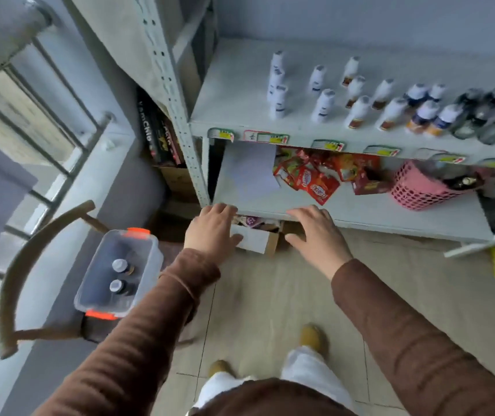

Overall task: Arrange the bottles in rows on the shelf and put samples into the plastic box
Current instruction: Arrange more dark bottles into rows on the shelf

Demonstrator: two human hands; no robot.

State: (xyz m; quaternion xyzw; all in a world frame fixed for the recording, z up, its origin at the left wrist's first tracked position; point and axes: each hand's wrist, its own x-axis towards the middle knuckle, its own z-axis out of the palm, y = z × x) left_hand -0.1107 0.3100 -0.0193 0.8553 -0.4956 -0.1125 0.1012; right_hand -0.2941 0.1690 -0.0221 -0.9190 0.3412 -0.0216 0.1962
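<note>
Counts on the shelf and chair

Two hands point(213, 228) point(318, 232), one plastic box point(90, 283) holding two bottles point(120, 265) (dark ones), one pink basket point(417, 187), seven shelf tags point(220, 134).

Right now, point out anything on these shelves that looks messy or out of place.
The red snack packets on the lower shelf lie tumbled in a loose heap, some tilted. The white bottles above stand upright but in uneven rows.

I see both my arms reaching forward from the bottom of the frame in brown ribbed sleeves. My left hand point(210, 228) sits centre frame, palm down, fingers together and extended, holding nothing. My right hand point(317, 232) is just right of it, palm down, fingers loosely spread, thumb out, also empty.
</note>
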